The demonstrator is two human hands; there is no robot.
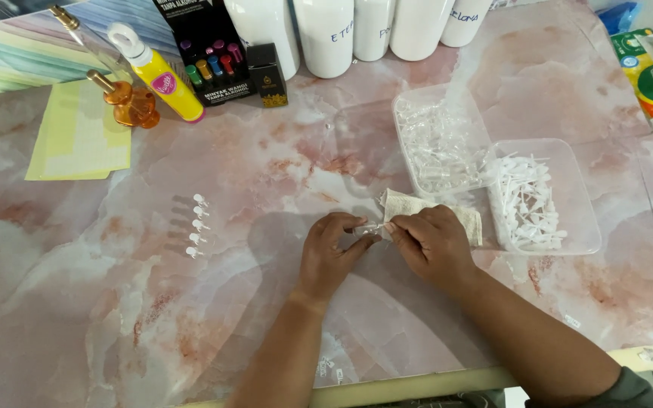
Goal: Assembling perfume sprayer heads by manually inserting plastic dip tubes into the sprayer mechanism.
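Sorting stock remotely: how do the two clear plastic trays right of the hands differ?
The rear tray holds a heap of clear, see-through small parts; the front tray holds opaque white nozzle-like pieces. The rear tray lies farther from the person, near the white bottles; the front tray lies right of the right hand, beside a folded cloth. Both are shallow, transparent, rounded-corner trays touching at one corner.

bright, even daylight | soft shadows below hands (faint) | sharp focus | mild edge distortion

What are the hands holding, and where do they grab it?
The left hand and right hand pinch a small clear tube between their fingertips, one at each end. Its exact parts are too small to tell.
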